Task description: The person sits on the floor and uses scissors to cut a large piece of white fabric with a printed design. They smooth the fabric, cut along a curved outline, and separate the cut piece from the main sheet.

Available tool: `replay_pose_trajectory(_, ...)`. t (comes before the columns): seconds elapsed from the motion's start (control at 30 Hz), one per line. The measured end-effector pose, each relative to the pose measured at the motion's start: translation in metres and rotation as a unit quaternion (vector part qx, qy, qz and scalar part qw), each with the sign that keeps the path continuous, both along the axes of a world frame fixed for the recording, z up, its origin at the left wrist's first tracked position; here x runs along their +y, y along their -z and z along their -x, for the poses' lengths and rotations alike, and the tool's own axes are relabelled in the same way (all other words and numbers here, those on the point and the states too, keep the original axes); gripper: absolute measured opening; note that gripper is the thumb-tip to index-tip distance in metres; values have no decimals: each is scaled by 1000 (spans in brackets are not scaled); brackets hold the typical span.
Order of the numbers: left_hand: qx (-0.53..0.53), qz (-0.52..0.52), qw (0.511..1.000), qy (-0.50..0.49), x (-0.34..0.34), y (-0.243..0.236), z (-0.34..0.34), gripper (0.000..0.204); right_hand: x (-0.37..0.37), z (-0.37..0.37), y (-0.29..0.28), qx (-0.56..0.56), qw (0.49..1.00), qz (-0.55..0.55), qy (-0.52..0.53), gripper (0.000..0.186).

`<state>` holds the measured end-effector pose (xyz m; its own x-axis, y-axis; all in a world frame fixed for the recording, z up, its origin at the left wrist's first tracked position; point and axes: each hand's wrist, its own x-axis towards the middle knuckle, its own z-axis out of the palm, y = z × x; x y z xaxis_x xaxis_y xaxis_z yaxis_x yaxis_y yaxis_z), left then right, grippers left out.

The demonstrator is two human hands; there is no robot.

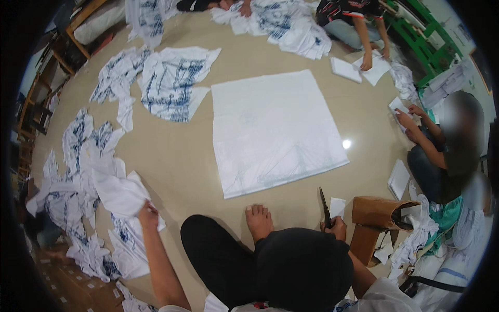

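Note:
My left hand [149, 214] is closed on the edge of a white cloth [115, 188], lifted at the side of a heap on my left. In my right hand [338, 229] is a pair of dark scissors [324, 202], its blades pointing away from me. A small white piece [337, 207] shows just beyond that hand; whether it is cloth or paper I cannot tell. Ahead of my bare foot [259, 221], a large white cloth [275, 130] lies spread nearly flat on the floor, a little creased along its near edge.
Blue-printed white cloths lie in a heap [78, 171] at left and spread [176, 83] farther off. A brown cardboard box [382, 212] stands right of my hand. Co-workers sit at right, handling white pieces [400, 117], with a white stack [345, 69] by one. A green frame [416, 36] stands behind.

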<state>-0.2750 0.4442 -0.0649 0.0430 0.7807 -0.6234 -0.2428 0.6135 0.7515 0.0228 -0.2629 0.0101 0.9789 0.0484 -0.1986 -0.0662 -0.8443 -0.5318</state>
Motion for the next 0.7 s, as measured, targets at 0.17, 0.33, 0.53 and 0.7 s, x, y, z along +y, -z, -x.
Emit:
replay_pose_trajectory(0.17,140,47,989,20,-100,-14,-136,35,-33,-3,-11,-10,998,59,-19,47)
replay_pose_trajectory(0.33,273,-206,848,404,-173,-33,-216,54,-12,-5,-40,118,984,116,-63,45)
replay_pose_trajectory(0.53,424,-444,623,484,-244,-31,-252,38,-17,-28,18,207,954,192,-100,44)
replay_pose_trajectory(0.7,331,-307,729,514,-216,-35,-248,30,8,-62,-26,249,931,151,-220,41)
